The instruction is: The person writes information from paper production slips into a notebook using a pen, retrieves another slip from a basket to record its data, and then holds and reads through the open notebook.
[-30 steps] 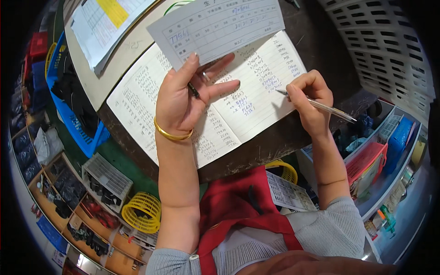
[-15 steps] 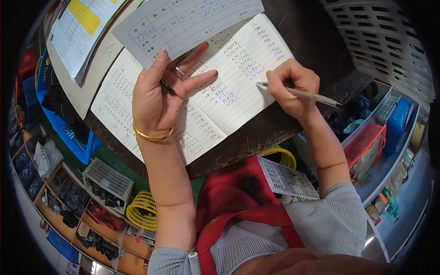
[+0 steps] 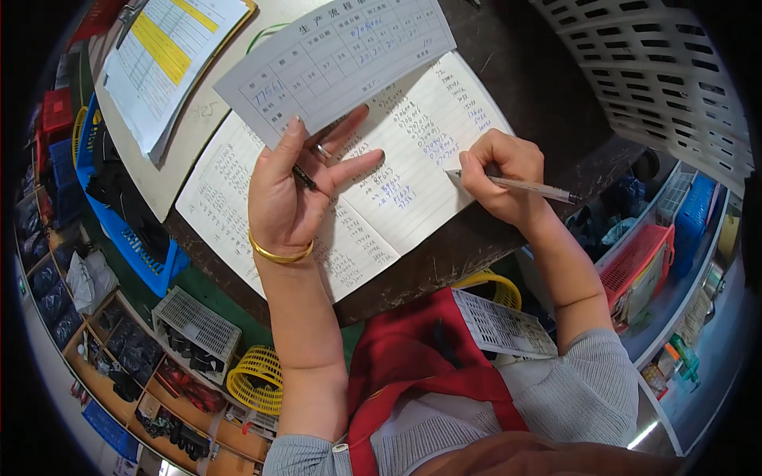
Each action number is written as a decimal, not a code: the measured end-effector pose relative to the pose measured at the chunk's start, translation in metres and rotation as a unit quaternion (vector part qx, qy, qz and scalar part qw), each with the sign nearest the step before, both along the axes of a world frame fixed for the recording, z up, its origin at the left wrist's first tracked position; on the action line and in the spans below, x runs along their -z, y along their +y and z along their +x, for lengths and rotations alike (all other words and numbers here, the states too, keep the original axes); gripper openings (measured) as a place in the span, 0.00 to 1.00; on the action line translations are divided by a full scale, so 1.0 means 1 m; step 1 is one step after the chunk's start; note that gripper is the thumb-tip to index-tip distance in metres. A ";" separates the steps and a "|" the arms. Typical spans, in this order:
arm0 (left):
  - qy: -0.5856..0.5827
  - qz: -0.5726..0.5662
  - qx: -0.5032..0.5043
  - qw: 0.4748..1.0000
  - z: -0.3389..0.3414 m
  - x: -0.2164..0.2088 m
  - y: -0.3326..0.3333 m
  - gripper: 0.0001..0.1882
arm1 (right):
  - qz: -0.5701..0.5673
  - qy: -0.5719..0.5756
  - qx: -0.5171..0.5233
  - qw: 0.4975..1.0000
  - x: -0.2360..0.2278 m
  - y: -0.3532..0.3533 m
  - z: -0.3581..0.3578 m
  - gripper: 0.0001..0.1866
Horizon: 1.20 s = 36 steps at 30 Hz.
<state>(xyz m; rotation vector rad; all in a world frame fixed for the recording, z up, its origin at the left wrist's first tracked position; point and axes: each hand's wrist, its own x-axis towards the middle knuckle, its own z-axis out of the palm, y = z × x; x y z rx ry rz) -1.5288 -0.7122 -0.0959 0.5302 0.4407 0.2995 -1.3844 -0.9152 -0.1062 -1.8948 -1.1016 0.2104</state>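
The dark table (image 3: 524, 63) filled the upper middle of the view, which had shifted since half a second earlier, so that everything on it sat a little lower. On it the open notebook (image 3: 421, 208) lay with its long axis slanting from lower left to upper right. Its pages bore columns of handwritten figures, mostly grey-black, with the latest rows in blue.

At the upper left, a clipboard (image 3: 171, 67) carried white forms with yellow panels. Above the notebook, the printed slip (image 3: 341, 67) tilted the same way as the book, long axis rising to the right. Its printed heading, out of view half a second before, had come back into sight over a grid filled in with blue handwritten figures.

The hands were well apart. The left hand (image 3: 287, 182), palm up, held the slip's lower edge between thumb and fingers, much as before. The right hand (image 3: 504, 170) was closed around the clear pen (image 3: 540, 187) over the right page. The pen pointed left, its back end to the right and slightly lower, flatter than a second earlier. Its tip was just below the last blue row; contact with the paper could not be told. A short dark stick (image 3: 303, 178) lay against the left palm.
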 end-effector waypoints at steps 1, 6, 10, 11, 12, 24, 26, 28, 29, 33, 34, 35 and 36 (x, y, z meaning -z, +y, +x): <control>0.002 -0.004 -0.002 1.000 0.000 0.000 -0.001 0.24 | -0.001 0.000 0.005 1.000 0.001 0.000 0.000 0.11; 0.001 -0.006 -0.003 1.000 0.001 -0.001 0.000 0.25 | 0.007 0.052 0.012 0.999 0.000 0.000 0.000 0.11; -0.002 -0.009 0.000 1.000 0.001 0.001 0.001 0.24 | -0.001 0.022 0.025 0.999 -0.002 0.003 0.000 0.11; -0.001 -0.007 0.000 1.000 0.001 0.001 0.001 0.24 | -0.002 0.022 0.026 0.999 -0.001 0.003 0.000 0.11; 0.000 -0.008 0.000 1.000 0.001 0.001 0.001 0.24 | -0.005 0.017 0.023 1.000 0.001 0.002 0.001 0.11; 0.001 -0.021 0.000 1.000 0.001 0.002 0.001 0.25 | -0.006 0.028 0.033 0.999 0.002 0.001 0.002 0.11; -0.002 -0.005 0.000 1.000 0.002 0.002 0.002 0.25 | -0.003 0.032 0.040 0.999 0.001 0.000 0.000 0.11; -0.005 -0.009 0.001 1.000 0.000 0.003 0.002 0.25 | 0.022 0.036 0.053 0.998 0.000 0.000 0.000 0.10; -0.009 -0.010 0.003 1.000 0.001 0.003 0.002 0.25 | 0.022 0.036 0.052 0.998 0.001 0.000 0.001 0.10; -0.015 -0.011 -0.020 1.000 0.004 0.001 0.000 0.24 | 0.015 0.038 0.066 0.997 0.001 0.000 0.001 0.11; -0.009 -0.007 -0.023 1.000 0.004 0.001 0.000 0.24 | 0.011 0.037 0.060 0.997 0.001 0.001 0.002 0.11; -0.004 -0.002 -0.025 1.000 0.004 0.000 0.000 0.24 | 0.012 0.036 0.059 0.998 0.001 0.001 0.002 0.11; -0.005 -0.001 -0.026 1.000 0.003 0.000 0.000 0.24 | 0.005 0.020 0.060 0.998 0.001 0.001 0.001 0.11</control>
